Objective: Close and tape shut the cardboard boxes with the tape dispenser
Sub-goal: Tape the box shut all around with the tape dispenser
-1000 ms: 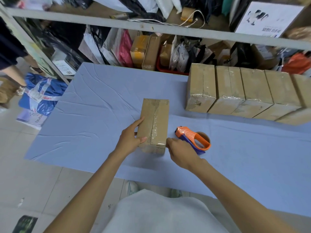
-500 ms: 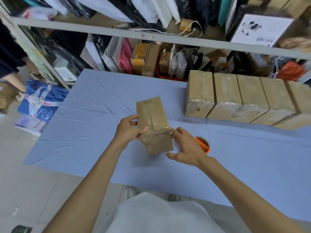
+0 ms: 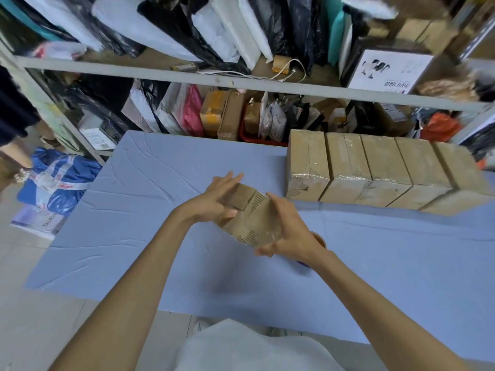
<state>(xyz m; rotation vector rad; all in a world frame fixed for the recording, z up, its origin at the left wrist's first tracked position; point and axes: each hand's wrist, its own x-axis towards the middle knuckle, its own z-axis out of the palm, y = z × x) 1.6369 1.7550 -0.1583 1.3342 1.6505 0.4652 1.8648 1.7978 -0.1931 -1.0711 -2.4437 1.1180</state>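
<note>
While the blue-covered counter point(image 3: 134, 250) has a row of taped boxes point(image 3: 375, 170) lined up at its far right, the one that matters is the small cardboard box point(image 3: 254, 220), held tilted just above the middle, clear of the cloth. Left hand point(image 3: 214, 202) and right hand point(image 3: 289, 236) both have fingers pretty much straight, sandwiching it between the palms. Looks light and stiff to me, though the glossy tape could be slippery, so I'd hold it by the bare cardboard sides. Tape dispenser point(image 3: 320, 238) only peeks out orange behind the right wrist.
</note>
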